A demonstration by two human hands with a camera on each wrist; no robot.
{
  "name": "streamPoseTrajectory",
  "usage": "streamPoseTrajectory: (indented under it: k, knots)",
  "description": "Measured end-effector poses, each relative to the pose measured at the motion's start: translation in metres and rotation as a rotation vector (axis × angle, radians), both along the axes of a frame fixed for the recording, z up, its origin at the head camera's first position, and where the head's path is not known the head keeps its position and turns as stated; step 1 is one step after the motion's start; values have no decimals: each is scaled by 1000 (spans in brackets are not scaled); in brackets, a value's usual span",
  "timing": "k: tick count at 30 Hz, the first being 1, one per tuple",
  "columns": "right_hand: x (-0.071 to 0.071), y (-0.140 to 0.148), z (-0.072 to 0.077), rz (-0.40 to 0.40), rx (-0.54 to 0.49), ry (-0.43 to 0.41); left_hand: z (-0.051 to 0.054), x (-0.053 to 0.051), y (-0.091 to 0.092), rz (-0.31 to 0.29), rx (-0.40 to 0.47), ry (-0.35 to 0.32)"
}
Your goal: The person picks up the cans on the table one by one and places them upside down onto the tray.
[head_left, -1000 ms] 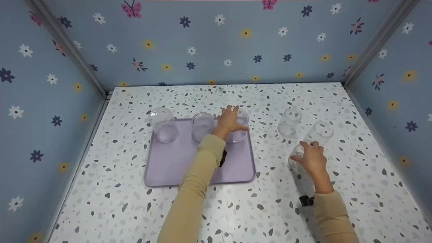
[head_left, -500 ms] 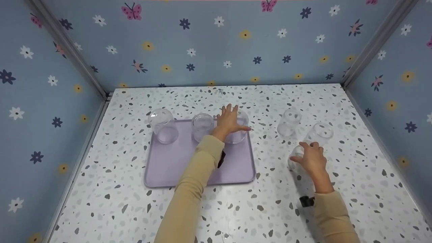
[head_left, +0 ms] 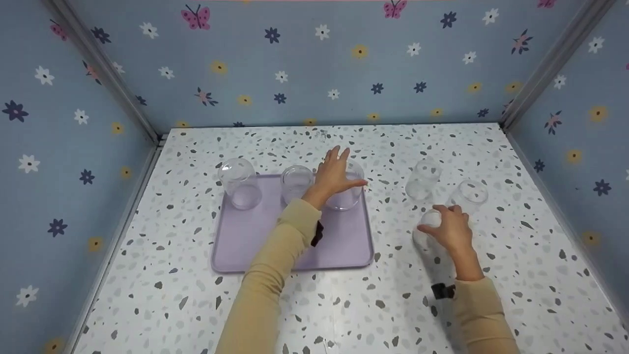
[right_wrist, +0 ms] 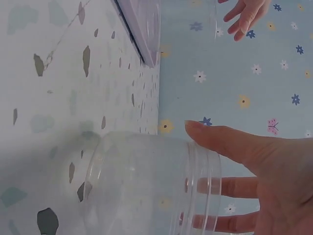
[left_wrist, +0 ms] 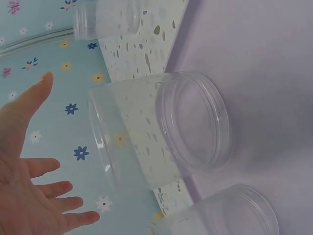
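My left hand [head_left: 333, 176], fingers spread and thumb out, is above a clear plastic jar [head_left: 347, 196] at the tray's back right corner. In the left wrist view a gap shows between that hand and the wide jar [left_wrist: 195, 122]. To its left on the lilac tray [head_left: 245, 246] stand two more clear jars, a middle one [head_left: 297, 184] and a left one [head_left: 240, 184]. My right hand [head_left: 453, 228] grips another clear jar [head_left: 423, 238] by its threaded rim. The right wrist view shows the thumb on one side of this jar [right_wrist: 142, 186] and fingers behind it.
Two clear jars stand on the speckled table [head_left: 354, 314] beyond my right hand, one farther back [head_left: 423, 179] and one to the right [head_left: 469, 194]. Flower-patterned walls [head_left: 314, 64] enclose the table at the back and both sides.
My left hand has moved slightly up and back, its fingers opening away from the jar on the tray. My right hand has shifted a little left together with its jar.
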State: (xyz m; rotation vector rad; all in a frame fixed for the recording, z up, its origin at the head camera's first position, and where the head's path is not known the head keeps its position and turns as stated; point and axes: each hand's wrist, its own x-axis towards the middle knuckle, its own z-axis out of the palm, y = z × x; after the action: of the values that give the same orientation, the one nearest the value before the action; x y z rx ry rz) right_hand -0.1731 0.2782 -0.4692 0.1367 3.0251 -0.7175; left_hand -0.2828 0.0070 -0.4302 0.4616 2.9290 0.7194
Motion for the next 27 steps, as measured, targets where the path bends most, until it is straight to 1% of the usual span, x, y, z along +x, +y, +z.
streamPoseTrajectory:
  k: [4, 8, 11, 16, 19, 23, 27]
  knots:
    - [-2, -5, 3, 15, -32, 44, 3, 4, -2, -16, 63, 48]
    - [-5, -13, 5, 38, -93, 78, 3, 10, -5, -6, 141, 50]
    - [-7, -19, 5, 56, -139, 90, 1, 14, -7, 9, 192, 62]
    - [-10, -30, 6, 75, -202, 100, -5, 22, -10, 28, 280, 119]
    - [-13, -36, 5, 86, -251, 106, -9, 26, -14, 27, 341, 150]
    - [-15, -43, 4, 92, -310, 100, -12, 33, -19, 25, 414, 171]
    - [-18, -48, 2, 93, -372, 90, -14, 40, -24, 24, 455, 191]
